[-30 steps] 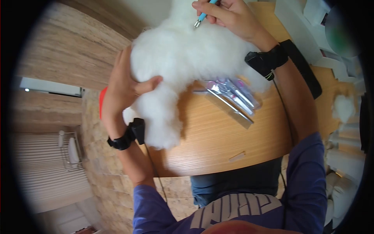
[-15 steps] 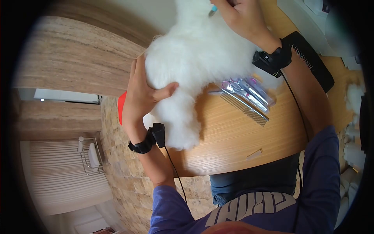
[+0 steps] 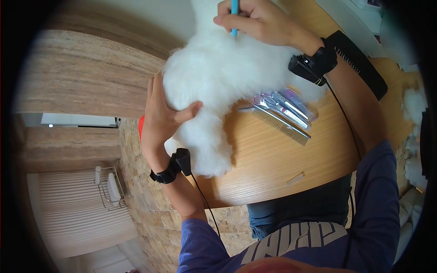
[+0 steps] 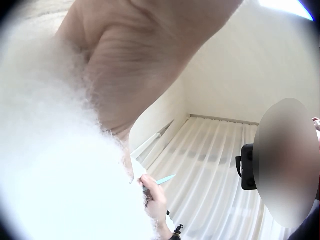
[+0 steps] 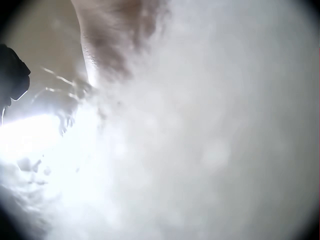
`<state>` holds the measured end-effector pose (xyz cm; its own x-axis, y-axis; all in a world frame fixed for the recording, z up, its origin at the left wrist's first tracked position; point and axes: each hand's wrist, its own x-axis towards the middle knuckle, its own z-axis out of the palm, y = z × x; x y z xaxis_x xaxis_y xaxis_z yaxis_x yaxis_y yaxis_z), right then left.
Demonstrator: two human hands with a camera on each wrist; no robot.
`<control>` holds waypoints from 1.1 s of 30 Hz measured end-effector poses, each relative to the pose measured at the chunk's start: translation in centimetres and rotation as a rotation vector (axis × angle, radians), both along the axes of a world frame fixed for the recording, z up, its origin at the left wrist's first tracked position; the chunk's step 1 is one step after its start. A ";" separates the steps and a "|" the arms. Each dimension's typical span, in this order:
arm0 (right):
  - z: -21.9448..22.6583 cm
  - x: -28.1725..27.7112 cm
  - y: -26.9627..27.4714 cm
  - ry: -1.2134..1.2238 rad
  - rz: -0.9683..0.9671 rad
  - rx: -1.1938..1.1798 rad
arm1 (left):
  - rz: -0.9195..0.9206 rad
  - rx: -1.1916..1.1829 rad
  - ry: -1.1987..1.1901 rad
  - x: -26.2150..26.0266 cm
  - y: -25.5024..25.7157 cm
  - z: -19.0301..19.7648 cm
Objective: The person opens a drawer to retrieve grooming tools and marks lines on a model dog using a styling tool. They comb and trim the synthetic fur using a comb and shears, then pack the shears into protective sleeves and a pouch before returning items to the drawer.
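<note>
A white, long-haired, dog-shaped body [image 3: 223, 68] stands on the wooden table, its top running out of the head view. My left hand [image 3: 161, 116] rests against its lower left side, thumb spread over the fur and the straight fingers along the outer edge. Higher up, my right hand [image 3: 264, 22] grips a light blue pen-like tool [image 3: 235, 18] nearly upright, its lower end at the fur. The left wrist view shows the tool's tapered blue end [image 4: 166, 179] above the right hand. White fur [image 5: 210, 135] fills most of the right wrist view.
On the wooden table [image 3: 264, 168] lie a metal comb [image 3: 282, 125] and a clear pouch of scissors [image 3: 289, 109], with a small flat piece [image 3: 296, 178] near the front edge. A black bristled brush [image 3: 359, 66] lies beyond my right forearm. Something red [image 3: 141, 126] shows behind my left wrist.
My right hand lifted to the upper right, then came back left and down over the fur; the blue tool went from slanted to nearly upright. My left hand stays on the fur while the head view shifts.
</note>
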<state>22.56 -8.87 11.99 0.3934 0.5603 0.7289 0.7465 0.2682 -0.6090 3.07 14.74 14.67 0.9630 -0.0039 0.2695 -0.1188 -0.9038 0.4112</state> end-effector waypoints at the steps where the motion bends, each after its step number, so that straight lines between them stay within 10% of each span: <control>1: 0.1 0.0 -0.1 0.002 -0.005 0.001 | 0.000 -0.001 -0.009 0.0 0.0 -0.1; 19: 0.5 2.2 -2.4 0.483 0.652 -0.391 | 0.009 -0.016 -0.021 0.0 0.2 -0.6; 33: 3.3 2.0 -4.6 -0.180 -0.229 -0.307 | 0.014 -0.026 0.000 -0.1 0.2 -0.3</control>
<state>24.59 -13.47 15.29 0.4145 0.6752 0.6101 0.8676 -0.0910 -0.4888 2.95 14.90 14.35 0.9628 0.0163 0.2698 -0.1065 -0.8945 0.4341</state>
